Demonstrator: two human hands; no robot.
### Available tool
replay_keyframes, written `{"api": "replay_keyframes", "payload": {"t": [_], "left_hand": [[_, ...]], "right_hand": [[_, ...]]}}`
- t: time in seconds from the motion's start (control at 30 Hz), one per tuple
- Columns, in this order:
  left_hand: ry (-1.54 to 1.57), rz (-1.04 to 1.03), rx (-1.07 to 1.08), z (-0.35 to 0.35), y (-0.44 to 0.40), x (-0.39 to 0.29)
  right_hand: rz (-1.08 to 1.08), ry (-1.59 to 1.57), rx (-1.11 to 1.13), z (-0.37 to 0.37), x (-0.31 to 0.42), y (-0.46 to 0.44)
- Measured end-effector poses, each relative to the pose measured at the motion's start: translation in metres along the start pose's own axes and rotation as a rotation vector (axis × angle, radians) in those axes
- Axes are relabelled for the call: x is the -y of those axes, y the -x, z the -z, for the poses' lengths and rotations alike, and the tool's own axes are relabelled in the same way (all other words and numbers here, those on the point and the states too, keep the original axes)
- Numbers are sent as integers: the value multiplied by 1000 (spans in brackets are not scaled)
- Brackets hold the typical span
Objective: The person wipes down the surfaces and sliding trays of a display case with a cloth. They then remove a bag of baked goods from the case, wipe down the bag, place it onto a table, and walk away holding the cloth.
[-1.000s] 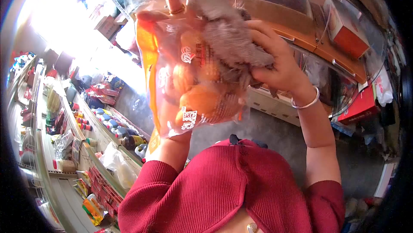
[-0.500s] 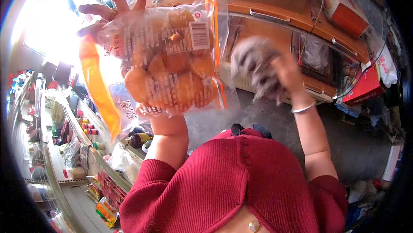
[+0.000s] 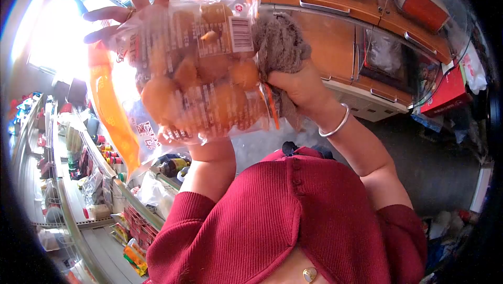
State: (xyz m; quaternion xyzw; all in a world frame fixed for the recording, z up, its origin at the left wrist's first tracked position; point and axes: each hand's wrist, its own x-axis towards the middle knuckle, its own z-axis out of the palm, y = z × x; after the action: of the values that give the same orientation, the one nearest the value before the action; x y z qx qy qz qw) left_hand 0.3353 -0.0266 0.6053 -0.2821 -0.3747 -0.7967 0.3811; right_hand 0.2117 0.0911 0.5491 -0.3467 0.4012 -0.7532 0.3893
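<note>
A clear plastic bag of round orange-brown food pieces point(image 3: 199, 85), with orange edges and a barcode, is held up in front of the chest. Behind it, my left hand point(image 3: 128, 9) supports the bag; its fingers stick out spread past the top left, and the palm is hidden. A grey-brown cloth point(image 3: 280, 43) is bunched in my right hand point(image 3: 304, 87), which wears a silver bangle. The fingers close around the cloth, and it touches the right edge of the bag.
Shelves point(image 3: 70, 221) with bottles and packets run along the left. Orange-brown cabinets point(image 3: 327, 37) with metal handles stand ahead. A red box point(image 3: 445, 93) is at the right, above the grey floor point(image 3: 429, 153).
The bag has turned to show its barcode side and shifted left. My right hand with the cloth swung away from it, then came back against its right edge.
</note>
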Motion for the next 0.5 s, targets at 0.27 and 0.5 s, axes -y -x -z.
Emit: {"api": "replay_keyframes", "payload": {"t": [0.27,0.5], "left_hand": [[-3,9,-17,-2,6,-2],[-16,2,-25,-1,5,-11]], "right_hand": [[312,912,185,2,-35,49],[263,985,222,59,-43,56]]}}
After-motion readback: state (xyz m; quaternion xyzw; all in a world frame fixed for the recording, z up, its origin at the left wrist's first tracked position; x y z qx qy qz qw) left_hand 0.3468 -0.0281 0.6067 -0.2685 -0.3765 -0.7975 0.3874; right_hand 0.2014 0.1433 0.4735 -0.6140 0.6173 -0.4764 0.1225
